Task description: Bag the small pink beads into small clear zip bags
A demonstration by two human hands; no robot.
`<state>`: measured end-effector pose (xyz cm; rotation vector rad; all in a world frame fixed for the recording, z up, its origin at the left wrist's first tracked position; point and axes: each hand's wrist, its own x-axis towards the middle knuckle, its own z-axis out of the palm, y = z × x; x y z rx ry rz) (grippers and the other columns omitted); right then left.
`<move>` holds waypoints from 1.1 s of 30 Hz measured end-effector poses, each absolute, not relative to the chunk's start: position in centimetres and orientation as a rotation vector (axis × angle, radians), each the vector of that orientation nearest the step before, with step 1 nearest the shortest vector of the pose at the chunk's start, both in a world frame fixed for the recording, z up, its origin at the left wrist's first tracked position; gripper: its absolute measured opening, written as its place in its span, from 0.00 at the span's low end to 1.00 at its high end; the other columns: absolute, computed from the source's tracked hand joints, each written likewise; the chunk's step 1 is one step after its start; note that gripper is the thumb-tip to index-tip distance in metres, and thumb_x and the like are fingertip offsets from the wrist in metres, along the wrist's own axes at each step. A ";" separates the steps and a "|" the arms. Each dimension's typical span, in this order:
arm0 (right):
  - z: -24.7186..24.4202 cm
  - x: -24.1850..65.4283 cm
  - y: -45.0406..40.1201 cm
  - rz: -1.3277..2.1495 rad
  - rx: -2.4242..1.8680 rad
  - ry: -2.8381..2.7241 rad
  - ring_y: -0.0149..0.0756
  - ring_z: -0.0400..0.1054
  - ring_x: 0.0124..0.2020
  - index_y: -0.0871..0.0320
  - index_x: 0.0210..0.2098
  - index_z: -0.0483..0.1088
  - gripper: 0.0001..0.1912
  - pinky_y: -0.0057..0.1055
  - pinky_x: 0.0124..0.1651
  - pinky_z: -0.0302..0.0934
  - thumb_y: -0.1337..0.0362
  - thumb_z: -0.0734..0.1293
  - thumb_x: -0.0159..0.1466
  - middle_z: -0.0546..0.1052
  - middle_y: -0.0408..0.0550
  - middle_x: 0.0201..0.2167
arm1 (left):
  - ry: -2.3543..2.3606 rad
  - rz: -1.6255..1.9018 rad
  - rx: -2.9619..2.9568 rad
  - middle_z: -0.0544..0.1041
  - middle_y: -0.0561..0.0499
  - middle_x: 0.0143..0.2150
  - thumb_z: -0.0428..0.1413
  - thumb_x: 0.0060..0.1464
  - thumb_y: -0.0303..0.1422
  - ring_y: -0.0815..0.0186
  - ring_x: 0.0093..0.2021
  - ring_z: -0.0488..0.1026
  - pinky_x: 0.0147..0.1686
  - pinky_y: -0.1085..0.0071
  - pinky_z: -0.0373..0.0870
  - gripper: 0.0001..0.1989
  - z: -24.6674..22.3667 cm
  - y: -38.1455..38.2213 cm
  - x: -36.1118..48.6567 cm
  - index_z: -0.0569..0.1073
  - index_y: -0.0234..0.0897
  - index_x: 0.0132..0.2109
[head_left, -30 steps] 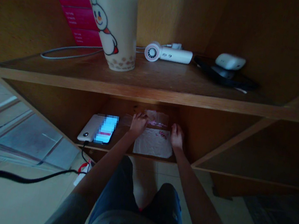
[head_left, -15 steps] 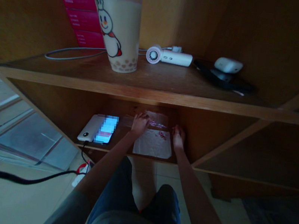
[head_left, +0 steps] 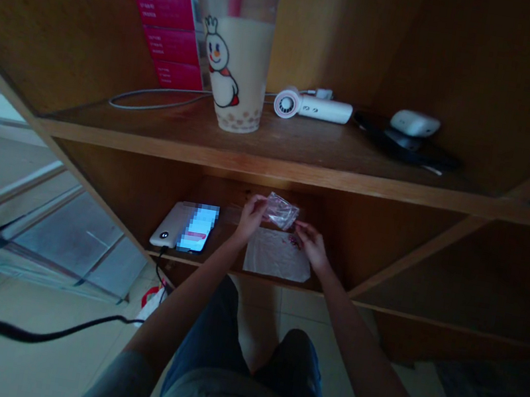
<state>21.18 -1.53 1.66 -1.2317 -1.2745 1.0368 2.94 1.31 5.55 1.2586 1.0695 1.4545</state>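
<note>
One clear plastic bag [head_left: 281,212] is pinched at its near end by the left hand [head_left: 252,216], lying at that hand's 3 o'clock, long axis running 10-to-4 o'clock, while the half-open right hand [head_left: 310,246] is held nearer its far end, bag at 11 o'clock, contact unclear.

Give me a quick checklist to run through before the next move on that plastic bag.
1. Left hand on the clear plastic bag: ok, its fingers pinch the bag's near end.
2. Right hand on the bag: cannot tell, its fingertips are right beside it.
3. Bag contents: cannot tell, too dim and small.
4. Loose pink bits: not ok, they lie at the white sheet's top edge, by the right hand.
5. White sheet: ok, flat on the shelf.
6. Phone on the power bank: ok, apart from both hands.
</note>
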 end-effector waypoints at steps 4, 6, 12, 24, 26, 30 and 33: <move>2.6 19.7 -2.5 1.209 -1.243 -1.193 0.25 0.60 0.20 0.59 0.37 0.71 0.23 0.23 0.21 0.52 0.47 0.64 0.52 0.73 0.45 0.25 | 0.999 1.386 1.023 0.74 0.51 0.36 0.53 0.52 0.36 0.69 0.31 0.74 0.28 0.74 0.71 0.08 5.1 0.5 3.3 0.66 0.38 0.39; 2.8 19.4 -2.7 1.241 -1.242 -1.145 0.25 0.60 0.20 0.59 0.35 0.71 0.22 0.22 0.21 0.51 0.48 0.66 0.50 0.72 0.44 0.24 | 0.990 1.384 0.957 0.74 0.51 0.35 0.53 0.51 0.34 0.68 0.33 0.74 0.27 0.75 0.71 0.07 4.8 0.3 3.3 0.65 0.37 0.38; 3.4 19.4 -3.0 1.227 -1.206 -1.168 0.25 0.60 0.19 0.60 0.31 0.73 0.20 0.23 0.21 0.52 0.50 0.69 0.47 0.73 0.44 0.23 | 1.050 1.435 0.984 0.75 0.50 0.37 0.53 0.52 0.34 0.70 0.29 0.74 0.26 0.75 0.71 0.11 3.9 -0.4 2.9 0.63 0.38 0.43; 5.0 19.7 -2.9 0.902 -1.182 -1.593 0.32 0.66 0.25 0.58 0.24 0.72 0.14 0.30 0.31 0.60 0.52 0.66 0.52 0.75 0.45 0.23 | 1.122 1.304 1.838 0.75 0.48 0.34 0.57 0.48 0.38 0.65 0.37 0.73 0.34 0.72 0.70 0.09 5.1 -2.0 2.7 0.75 0.37 0.34; 5.1 19.5 -2.9 0.815 -1.173 -1.666 0.33 0.67 0.27 0.58 0.24 0.71 0.12 0.30 0.34 0.60 0.55 0.66 0.53 0.75 0.44 0.24 | 1.116 1.289 1.904 0.75 0.47 0.35 0.57 0.47 0.38 0.63 0.40 0.72 0.35 0.71 0.70 0.09 5.1 -2.0 3.0 0.76 0.37 0.33; 5.4 19.4 -3.2 0.705 -1.214 -1.749 0.33 0.68 0.28 0.57 0.26 0.72 0.09 0.31 0.36 0.60 0.59 0.64 0.54 0.75 0.43 0.25 | 1.131 1.258 1.887 0.75 0.47 0.35 0.57 0.48 0.38 0.64 0.37 0.72 0.34 0.71 0.69 0.10 4.4 -1.5 3.4 0.76 0.37 0.32; 5.6 19.4 -3.4 0.730 -1.187 -1.789 0.33 0.68 0.28 0.57 0.27 0.72 0.09 0.30 0.37 0.60 0.59 0.64 0.55 0.76 0.43 0.27 | 1.101 1.249 1.890 0.76 0.48 0.33 0.57 0.48 0.37 0.65 0.35 0.72 0.36 0.70 0.68 0.09 4.0 -1.1 3.4 0.77 0.36 0.32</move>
